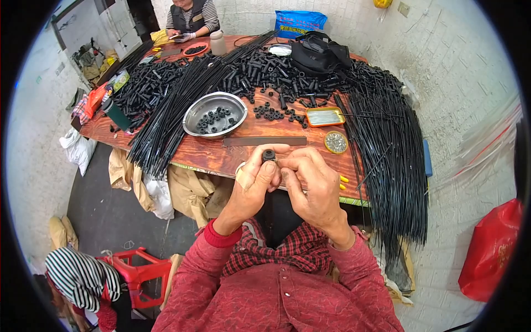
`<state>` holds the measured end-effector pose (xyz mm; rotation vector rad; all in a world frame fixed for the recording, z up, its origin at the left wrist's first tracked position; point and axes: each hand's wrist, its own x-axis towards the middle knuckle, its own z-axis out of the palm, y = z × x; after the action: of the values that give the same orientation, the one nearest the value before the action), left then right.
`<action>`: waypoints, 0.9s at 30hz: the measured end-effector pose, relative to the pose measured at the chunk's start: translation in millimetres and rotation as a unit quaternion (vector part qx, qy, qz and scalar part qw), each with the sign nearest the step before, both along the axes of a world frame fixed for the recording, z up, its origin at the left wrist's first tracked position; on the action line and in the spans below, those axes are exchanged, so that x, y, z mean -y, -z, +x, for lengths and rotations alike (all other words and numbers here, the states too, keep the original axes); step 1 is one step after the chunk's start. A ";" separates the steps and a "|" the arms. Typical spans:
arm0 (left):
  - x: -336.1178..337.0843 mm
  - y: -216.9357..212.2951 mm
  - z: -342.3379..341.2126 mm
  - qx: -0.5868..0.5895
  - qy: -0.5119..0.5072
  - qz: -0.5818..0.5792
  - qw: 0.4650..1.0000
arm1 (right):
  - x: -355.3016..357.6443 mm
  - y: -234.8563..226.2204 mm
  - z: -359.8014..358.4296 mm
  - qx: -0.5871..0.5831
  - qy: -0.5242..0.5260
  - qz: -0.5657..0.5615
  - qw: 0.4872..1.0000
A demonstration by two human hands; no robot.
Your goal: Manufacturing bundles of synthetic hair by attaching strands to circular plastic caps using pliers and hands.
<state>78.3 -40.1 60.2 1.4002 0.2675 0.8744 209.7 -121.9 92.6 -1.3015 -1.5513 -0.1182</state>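
My left hand is closed round a short black cylindrical plastic part, its round end facing up between thumb and forefinger. Close against that part's right side, my right hand has its fingertips pinched together; whatever they grip is too small to make out. Both hands are just off the table's front edge. Beyond them lies a flat brown strip. A steel bowl with several black rings stands behind and to the left. To the right are a round dish of small metal pieces and a yellow-rimmed tray of thin metal pins.
Long black rods lie in bundles left and right, overhanging the table. Black tubular parts heap across the back, near a black bag. Yellow handles show beside my right hand. Another person sits at the far side.
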 end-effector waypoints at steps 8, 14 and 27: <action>10.6 -5.2 3.5 -0.049 -0.051 0.033 0.997 | -0.3 -9.5 5.4 -0.020 0.005 -0.045 0.999; 9.1 -8.5 5.1 -0.026 -0.023 0.040 0.999 | 3.3 -19.9 18.3 -0.119 -0.045 -0.161 0.979; 14.7 -3.4 13.4 0.011 0.002 -0.044 0.999 | 2.1 -21.5 14.8 0.011 0.013 -0.083 0.996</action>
<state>91.7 -54.8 63.6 1.3087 0.2829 0.8647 224.5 -124.0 114.1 -1.4541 -1.5903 -0.0208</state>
